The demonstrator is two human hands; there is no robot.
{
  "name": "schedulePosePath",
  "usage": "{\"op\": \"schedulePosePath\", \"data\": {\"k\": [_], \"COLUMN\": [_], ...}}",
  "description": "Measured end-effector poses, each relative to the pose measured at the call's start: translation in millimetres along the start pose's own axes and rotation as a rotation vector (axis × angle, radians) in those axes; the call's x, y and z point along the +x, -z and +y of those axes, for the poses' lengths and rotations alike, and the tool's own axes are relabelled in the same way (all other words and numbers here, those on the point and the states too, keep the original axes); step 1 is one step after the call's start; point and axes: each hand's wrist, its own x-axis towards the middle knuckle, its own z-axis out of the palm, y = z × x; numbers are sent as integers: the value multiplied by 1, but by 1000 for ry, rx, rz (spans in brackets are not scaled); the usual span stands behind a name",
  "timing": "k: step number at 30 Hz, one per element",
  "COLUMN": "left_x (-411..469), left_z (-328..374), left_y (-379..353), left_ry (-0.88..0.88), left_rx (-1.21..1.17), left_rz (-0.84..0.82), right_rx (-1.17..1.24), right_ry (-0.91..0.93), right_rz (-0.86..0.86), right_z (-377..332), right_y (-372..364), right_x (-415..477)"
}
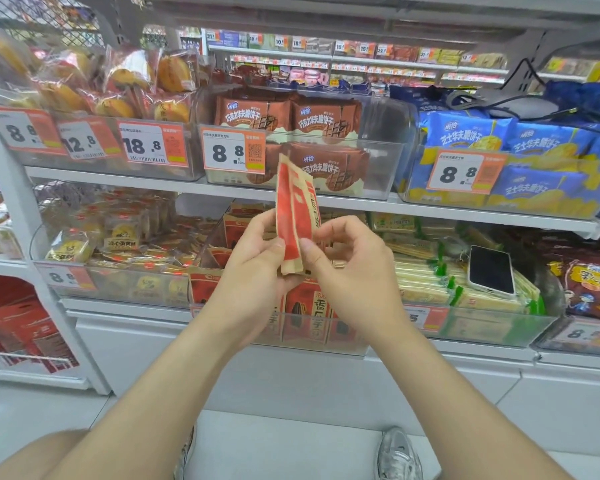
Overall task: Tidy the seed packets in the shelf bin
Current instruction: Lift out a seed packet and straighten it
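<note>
While both hands meet at the centre of the frame, a thin stack of seed packets point(294, 216) stands upright between them, turned edge-on to the camera so that mostly its red and tan side shows. How many packets make up the stack cannot be told. The left hand point(257, 261) grips the stack's lower left side, thumb pressed on the red face and fingers curled round behind. The right hand point(352, 271) pinches the lower right edge, its thumb tip just beside the left thumb and its other fingers bent in behind the paper. The top of the stack rises well above both hands, overlapping the shelf edge and the clear bin of brown wafer packs point(321, 116) higher up, next to an orange price tag point(234, 150) reading 8.8.

Directly below and behind the hands sits the shelf bin point(343, 342), a clear plastic tub at lower centre. More seed packets in the bin point(307, 306) stand facing forward along its front wall, red and tan with dark printing, partly hidden by the wrists; others further back lean unevenly.

To the right of centre, a neighbouring bin holds green and white packs point(426, 285), and a phone point(492, 270) lies face up on top of them. Blue wafer packs point(465, 133) fill the bin at upper right. At the bottom right of the frame a grey shoe point(397, 455) rests on the pale floor.
</note>
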Motion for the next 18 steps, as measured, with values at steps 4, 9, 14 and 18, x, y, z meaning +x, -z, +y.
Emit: {"op": "schedulePosePath", "data": {"k": [4, 9, 14, 18], "left_x": [-5, 0, 2, 2], "left_z": [5, 5, 5, 6], "left_y": [-1, -3, -2, -3], "left_ry": [-1, -26, 48, 90], "left_rx": [-50, -95, -142, -167], "left_rz": [-81, -7, 68, 88], "right_rx": [-45, 319, 706, 828], "right_ry": [45, -173, -446, -476], "right_rz": [50, 53, -62, -66], "right_z": [-8, -11, -2, -2], "right_y": [0, 9, 14, 19], "right_x": [-3, 2, 6, 7]}}
